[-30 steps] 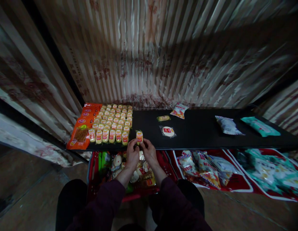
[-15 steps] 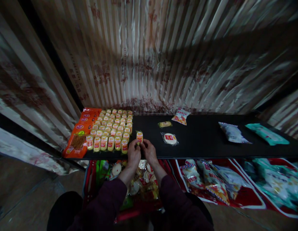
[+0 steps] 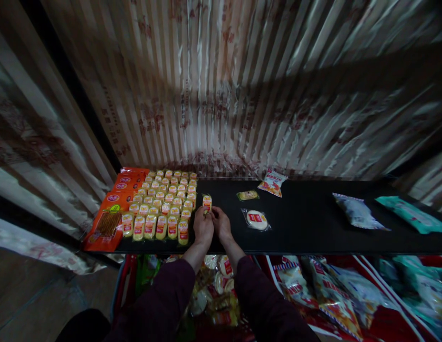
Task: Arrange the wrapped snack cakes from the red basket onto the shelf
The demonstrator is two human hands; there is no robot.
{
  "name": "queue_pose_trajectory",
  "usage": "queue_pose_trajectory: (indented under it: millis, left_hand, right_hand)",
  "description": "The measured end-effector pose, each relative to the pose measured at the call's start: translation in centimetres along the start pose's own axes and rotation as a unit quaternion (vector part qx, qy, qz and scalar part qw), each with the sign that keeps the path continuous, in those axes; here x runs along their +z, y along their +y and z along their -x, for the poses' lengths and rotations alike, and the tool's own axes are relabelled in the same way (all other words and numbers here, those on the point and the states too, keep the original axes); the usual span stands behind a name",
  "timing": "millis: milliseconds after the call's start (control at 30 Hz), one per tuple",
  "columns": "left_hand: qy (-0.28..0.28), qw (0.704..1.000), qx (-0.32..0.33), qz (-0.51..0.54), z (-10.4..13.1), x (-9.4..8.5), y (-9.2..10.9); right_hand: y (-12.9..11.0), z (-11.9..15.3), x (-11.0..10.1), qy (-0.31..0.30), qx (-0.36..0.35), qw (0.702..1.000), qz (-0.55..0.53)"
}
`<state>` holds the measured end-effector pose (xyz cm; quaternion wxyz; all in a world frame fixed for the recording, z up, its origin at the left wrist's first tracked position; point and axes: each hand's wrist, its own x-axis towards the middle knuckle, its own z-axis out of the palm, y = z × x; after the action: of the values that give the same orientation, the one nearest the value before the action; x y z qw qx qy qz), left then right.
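Between the fingers of both hands is a small wrapped snack cake (image 3: 207, 203), yellow with a red and white label, standing up over the black shelf (image 3: 299, 237). My left hand (image 3: 204, 226) pinches its lower end from the left. From the right, my right hand (image 3: 221, 222) closes its fingertips on the same end. Just left of my hands, rows of matching wrapped cakes (image 3: 161, 227) stand packed together. Right of them lie a round white packaged cake (image 3: 257, 219) and a flat yellow packet (image 3: 247, 195).
Orange snack bags (image 3: 106, 221) line the shelf's left end. Toward the right lie a red-and-white chip bag (image 3: 273, 183), a pale bag (image 3: 359, 210) and a teal packet (image 3: 411, 213). Below the front edge stand red baskets (image 3: 379, 322) of packaged snacks. A corrugated sheet (image 3: 221, 109) hangs behind.
The view has shifted, so the shelf sits slightly lower. Both hands stay together on the small cake, in nearly the same place beside the rows.
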<state>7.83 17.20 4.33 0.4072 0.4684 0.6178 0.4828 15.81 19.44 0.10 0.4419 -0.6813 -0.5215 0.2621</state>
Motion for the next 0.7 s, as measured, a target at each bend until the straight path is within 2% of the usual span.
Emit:
queue_pose_trajectory:
  millis: [400,700]
  left_hand:
    - [0.018,0.998,-0.017,-0.059,-4.6,3.1,0.6]
    - [0.045,0.996,-0.003,-0.079,-7.7,5.0,1.2]
  right_hand:
    - [-0.7,-4.6,0.1,-0.016,0.000,1.000,0.023]
    - [-0.4,-7.6,1.3,0.003,-0.001,1.000,0.012]
